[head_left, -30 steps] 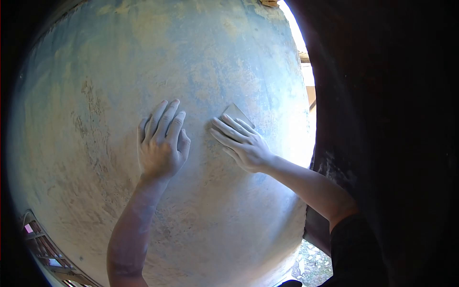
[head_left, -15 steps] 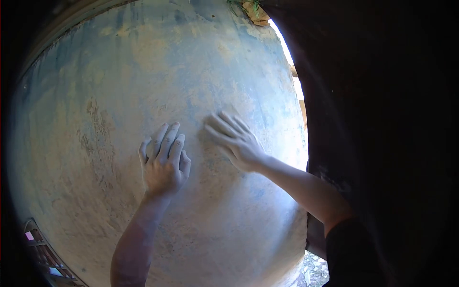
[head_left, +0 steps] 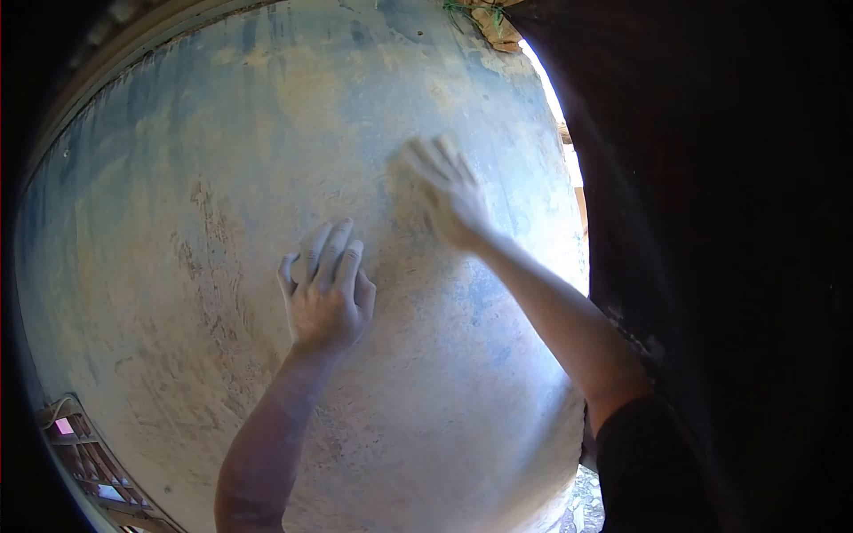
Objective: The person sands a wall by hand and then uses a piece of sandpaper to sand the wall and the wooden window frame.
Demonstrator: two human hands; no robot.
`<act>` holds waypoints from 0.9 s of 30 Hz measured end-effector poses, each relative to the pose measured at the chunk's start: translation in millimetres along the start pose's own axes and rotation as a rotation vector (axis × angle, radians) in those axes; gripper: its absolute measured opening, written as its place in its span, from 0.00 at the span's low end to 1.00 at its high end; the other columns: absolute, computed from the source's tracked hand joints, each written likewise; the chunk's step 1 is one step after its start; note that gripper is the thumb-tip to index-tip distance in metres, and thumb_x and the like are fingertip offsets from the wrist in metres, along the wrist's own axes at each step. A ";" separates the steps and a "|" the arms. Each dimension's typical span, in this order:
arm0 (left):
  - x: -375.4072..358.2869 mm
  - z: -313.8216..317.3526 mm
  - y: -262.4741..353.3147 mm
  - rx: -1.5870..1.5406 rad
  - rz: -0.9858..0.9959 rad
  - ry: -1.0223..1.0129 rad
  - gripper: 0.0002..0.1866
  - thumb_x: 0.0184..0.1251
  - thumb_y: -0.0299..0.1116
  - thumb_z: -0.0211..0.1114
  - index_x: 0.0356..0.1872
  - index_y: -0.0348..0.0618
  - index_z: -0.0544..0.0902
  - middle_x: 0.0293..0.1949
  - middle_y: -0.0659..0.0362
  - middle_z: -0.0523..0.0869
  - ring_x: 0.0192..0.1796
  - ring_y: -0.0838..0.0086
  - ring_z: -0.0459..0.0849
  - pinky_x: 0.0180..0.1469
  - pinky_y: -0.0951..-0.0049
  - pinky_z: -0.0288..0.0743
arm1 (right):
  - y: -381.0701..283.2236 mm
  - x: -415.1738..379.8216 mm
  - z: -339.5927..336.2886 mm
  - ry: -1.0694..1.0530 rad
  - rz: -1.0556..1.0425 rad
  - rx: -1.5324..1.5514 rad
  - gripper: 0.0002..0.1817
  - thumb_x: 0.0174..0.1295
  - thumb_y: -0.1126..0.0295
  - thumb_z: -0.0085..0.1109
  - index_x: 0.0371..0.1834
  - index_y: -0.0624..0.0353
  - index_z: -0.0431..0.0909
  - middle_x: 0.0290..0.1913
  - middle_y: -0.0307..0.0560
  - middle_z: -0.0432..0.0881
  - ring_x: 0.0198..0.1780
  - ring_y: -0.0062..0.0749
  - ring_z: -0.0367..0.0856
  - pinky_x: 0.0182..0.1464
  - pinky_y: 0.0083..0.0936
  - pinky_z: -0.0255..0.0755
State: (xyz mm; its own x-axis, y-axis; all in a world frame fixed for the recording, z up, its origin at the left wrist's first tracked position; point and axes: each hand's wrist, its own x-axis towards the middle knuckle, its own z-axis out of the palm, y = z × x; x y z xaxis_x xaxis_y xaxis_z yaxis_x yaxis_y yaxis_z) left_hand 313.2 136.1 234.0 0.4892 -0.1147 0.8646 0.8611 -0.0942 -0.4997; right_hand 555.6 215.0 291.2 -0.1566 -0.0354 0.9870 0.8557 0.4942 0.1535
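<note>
A large wall (head_left: 293,133) with patchy blue, beige and grey colouring fills most of the view, with a rough, scraped streak on its left part. Against its middle rests my left hand (head_left: 327,289), fingers spread and slightly bent, pointing up, with pale dust on them. Higher and to the right, my right hand (head_left: 451,195) is at the wall with its fingers apart, smeared by motion. Neither hand holds anything.
A dark surface (head_left: 711,222) takes up the right side, beside a bright gap. At the lower left is a barred frame (head_left: 93,462). A broken brown edge (head_left: 498,28) with green leaves shows at the top. Pale rubble (head_left: 586,502) lies at the lower right.
My right hand has moved up and slightly right on the wall. My left hand and the wall's marks appear a little further right as the view has shifted.
</note>
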 end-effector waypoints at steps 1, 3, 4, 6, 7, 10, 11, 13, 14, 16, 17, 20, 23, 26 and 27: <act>1.6 0.1 -6.3 0.026 -0.041 -0.013 0.24 0.67 0.37 0.64 0.65 0.54 0.81 0.78 0.63 0.76 0.82 0.66 0.69 0.79 0.48 0.53 | -12.9 -29.6 -3.7 -0.059 -0.089 0.027 0.30 0.87 0.50 0.32 0.89 0.33 0.52 0.91 0.36 0.48 0.91 0.43 0.39 0.90 0.48 0.32; 9.4 -0.5 -31.0 0.081 -0.070 0.005 0.27 0.68 0.39 0.63 0.70 0.55 0.78 0.81 0.63 0.73 0.83 0.67 0.66 0.81 0.47 0.51 | -2.7 -57.6 -16.7 -0.115 -0.174 0.054 0.30 0.86 0.50 0.31 0.89 0.32 0.53 0.91 0.36 0.48 0.91 0.43 0.39 0.90 0.50 0.32; 10.9 -1.4 -39.1 0.135 -0.100 0.017 0.30 0.70 0.40 0.62 0.74 0.57 0.75 0.83 0.63 0.69 0.85 0.67 0.63 0.82 0.45 0.48 | 14.7 -64.5 -19.9 -0.203 -0.138 0.004 0.29 0.87 0.49 0.31 0.89 0.31 0.54 0.91 0.37 0.48 0.91 0.42 0.39 0.90 0.49 0.32; 8.5 -15.2 -43.8 0.141 -0.109 -0.008 0.31 0.71 0.42 0.61 0.76 0.57 0.73 0.85 0.64 0.66 0.86 0.67 0.61 0.83 0.44 0.48 | 54.7 -67.8 -19.0 -0.185 -0.003 -0.023 0.29 0.87 0.49 0.30 0.89 0.29 0.54 0.91 0.38 0.49 0.91 0.42 0.38 0.90 0.47 0.32; 8.1 -19.4 -45.3 0.144 -0.123 -0.030 0.33 0.72 0.43 0.60 0.79 0.58 0.71 0.86 0.64 0.64 0.87 0.67 0.59 0.83 0.42 0.47 | 76.5 -52.5 -17.4 -0.080 0.092 -0.002 0.29 0.87 0.48 0.28 0.88 0.29 0.55 0.91 0.38 0.49 0.91 0.42 0.38 0.90 0.45 0.32; 6.0 -13.1 -37.7 0.081 -0.062 -0.086 0.34 0.72 0.43 0.60 0.80 0.59 0.70 0.86 0.64 0.64 0.87 0.67 0.58 0.83 0.42 0.47 | 100.2 10.6 -15.2 0.110 0.292 0.002 0.29 0.87 0.49 0.27 0.89 0.29 0.54 0.91 0.36 0.46 0.91 0.44 0.37 0.90 0.44 0.32; 7.0 -13.3 -35.0 0.081 -0.075 -0.087 0.34 0.72 0.43 0.60 0.80 0.59 0.70 0.86 0.64 0.64 0.87 0.67 0.58 0.83 0.42 0.47 | 88.7 31.6 -9.6 0.149 0.359 -0.004 0.29 0.87 0.49 0.26 0.89 0.29 0.54 0.91 0.35 0.46 0.91 0.44 0.37 0.90 0.45 0.32; 8.0 -18.4 -30.8 0.086 -0.077 -0.138 0.33 0.72 0.41 0.60 0.79 0.57 0.71 0.86 0.63 0.64 0.87 0.66 0.59 0.83 0.43 0.48 | 61.2 44.0 5.9 0.135 0.298 -0.017 0.29 0.87 0.48 0.26 0.89 0.30 0.53 0.92 0.34 0.44 0.91 0.44 0.37 0.90 0.46 0.31; 7.9 -20.6 -30.4 0.086 -0.086 -0.138 0.33 0.72 0.41 0.60 0.79 0.57 0.71 0.86 0.63 0.64 0.87 0.66 0.59 0.83 0.43 0.48 | 45.6 39.5 14.9 0.085 0.161 -0.024 0.30 0.87 0.48 0.27 0.89 0.31 0.52 0.92 0.34 0.43 0.91 0.44 0.36 0.90 0.46 0.30; 5.8 -23.4 -29.9 0.087 -0.093 -0.170 0.33 0.72 0.40 0.60 0.79 0.56 0.72 0.86 0.62 0.64 0.87 0.66 0.60 0.83 0.44 0.49 | -19.9 -4.4 0.2 -0.060 -0.060 0.071 0.30 0.87 0.48 0.29 0.89 0.30 0.51 0.91 0.33 0.44 0.91 0.42 0.36 0.90 0.47 0.30; 5.7 -22.5 -29.7 0.086 -0.114 -0.163 0.33 0.72 0.40 0.60 0.79 0.56 0.72 0.86 0.62 0.64 0.87 0.66 0.60 0.83 0.44 0.49 | -28.5 -34.2 3.3 -0.128 -0.139 0.081 0.30 0.87 0.48 0.31 0.89 0.29 0.51 0.91 0.33 0.44 0.91 0.42 0.37 0.90 0.49 0.29; 3.0 -19.4 -30.8 0.068 -0.109 -0.158 0.33 0.71 0.39 0.61 0.78 0.55 0.72 0.85 0.62 0.65 0.86 0.67 0.60 0.82 0.44 0.51 | -13.4 -76.9 -9.5 -0.329 -0.164 -0.001 0.29 0.87 0.51 0.31 0.89 0.28 0.52 0.91 0.33 0.45 0.91 0.41 0.37 0.90 0.48 0.29; 1.9 -15.7 -30.8 0.061 -0.099 -0.161 0.33 0.70 0.38 0.62 0.78 0.55 0.72 0.85 0.62 0.65 0.86 0.67 0.60 0.82 0.44 0.52 | 54.1 -43.7 -5.4 -0.116 0.036 0.023 0.28 0.88 0.53 0.26 0.89 0.30 0.53 0.91 0.34 0.46 0.91 0.41 0.36 0.90 0.44 0.31; 1.8 -15.6 -30.4 0.039 -0.084 -0.139 0.32 0.70 0.38 0.62 0.77 0.54 0.73 0.84 0.62 0.66 0.86 0.67 0.60 0.82 0.44 0.52 | 115.2 31.6 2.1 0.080 0.304 0.036 0.29 0.88 0.53 0.27 0.89 0.33 0.52 0.92 0.35 0.44 0.91 0.41 0.35 0.90 0.42 0.30; 1.9 -15.1 -31.2 0.054 -0.077 -0.149 0.32 0.70 0.38 0.62 0.77 0.53 0.73 0.84 0.62 0.66 0.86 0.67 0.60 0.82 0.44 0.53 | 120.4 47.2 7.4 0.100 0.366 0.026 0.29 0.88 0.53 0.26 0.90 0.33 0.51 0.92 0.35 0.43 0.91 0.41 0.34 0.90 0.41 0.30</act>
State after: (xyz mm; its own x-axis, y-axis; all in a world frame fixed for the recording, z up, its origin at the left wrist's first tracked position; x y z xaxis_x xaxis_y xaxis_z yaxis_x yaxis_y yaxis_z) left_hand 285.1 123.9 250.4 0.4328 0.0389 0.9006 0.9012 -0.0432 -0.4313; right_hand 647.7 279.2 355.9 0.2068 0.0633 0.9763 0.8334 0.5114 -0.2097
